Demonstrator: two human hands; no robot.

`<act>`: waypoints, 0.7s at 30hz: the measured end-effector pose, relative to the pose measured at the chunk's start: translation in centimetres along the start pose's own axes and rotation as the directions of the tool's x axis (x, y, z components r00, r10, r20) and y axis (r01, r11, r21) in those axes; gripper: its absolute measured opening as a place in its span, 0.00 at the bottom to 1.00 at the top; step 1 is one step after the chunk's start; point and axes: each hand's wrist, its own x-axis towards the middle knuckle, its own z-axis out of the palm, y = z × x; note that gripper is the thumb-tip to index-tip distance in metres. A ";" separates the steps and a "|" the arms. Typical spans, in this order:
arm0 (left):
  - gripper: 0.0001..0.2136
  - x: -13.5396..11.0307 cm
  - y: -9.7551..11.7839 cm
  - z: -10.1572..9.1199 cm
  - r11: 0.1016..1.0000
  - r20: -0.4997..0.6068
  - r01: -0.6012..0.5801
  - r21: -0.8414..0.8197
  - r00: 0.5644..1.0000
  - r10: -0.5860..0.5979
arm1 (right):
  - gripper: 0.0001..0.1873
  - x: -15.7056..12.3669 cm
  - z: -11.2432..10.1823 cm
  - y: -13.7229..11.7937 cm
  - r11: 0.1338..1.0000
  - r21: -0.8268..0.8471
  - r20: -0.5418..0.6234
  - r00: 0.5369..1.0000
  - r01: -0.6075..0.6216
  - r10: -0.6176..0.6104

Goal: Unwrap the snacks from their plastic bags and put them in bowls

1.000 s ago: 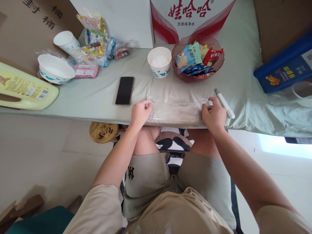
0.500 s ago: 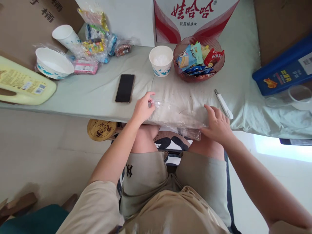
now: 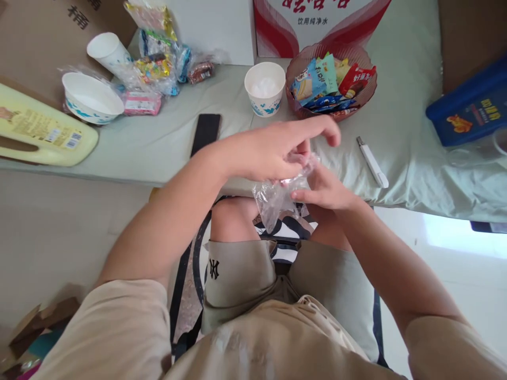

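This is looking like a lived-in home room: a pale green cloth (image 3: 158, 142) is covering the table, a reddish translucent plastic snack basket (image 3: 366, 95) is sitting beside a white blue-patterned paper bowl (image 3: 264, 89), and a red-and-white drinking-water carton (image 3: 317, 26) is standing behind.

The red-and-white carton (image 3: 317, 26) ahead of me reads 饮用纯净水. The brown cardboard box (image 3: 39, 31) shows 桶. My shorts (image 3: 237, 274) carry an NY logo.

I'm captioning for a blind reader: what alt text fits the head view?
The left hand and right hand hold a crumpled clear plastic bag above the person's lap, at the edge of a cloth-covered table with a snack bowl, a paper cup and a phone.
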 end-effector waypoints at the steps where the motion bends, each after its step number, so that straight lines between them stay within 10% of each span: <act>1: 0.25 0.0 1.0 -0.5 0.999 0.039 -0.018 0.028 0.999 0.017 | 0.31 0.3 0.5 -0.1 0.998 0.060 0.041 0.999 -0.028 0.025; 5: 0.14 -0.1 0.8 -2.3 0.997 -0.189 -0.026 -0.068 0.982 0.013 | 0.20 0.4 1.4 -0.9 0.960 0.229 -0.020 0.985 -0.162 0.171; 8: 0.14 0.1 -2.5 -1.2 0.937 -0.539 -0.070 -0.342 0.831 -0.134 | 0.19 0.1 1.5 -0.8 0.904 0.351 -0.203 0.923 -0.243 0.327; 13: 0.18 0.3 -8.3 5.5 0.743 -0.203 0.083 -0.665 0.937 -0.286 | 0.18 -0.2 1.4 0.7 0.852 0.410 -0.352 0.804 -0.327 0.478; 21: 0.09 1.0 -11.5 9.7 0.656 -0.193 0.093 -0.749 0.917 -0.350 | 0.19 -2.6 1.1 1.8 0.866 0.351 -0.210 0.871 -0.357 0.444</act>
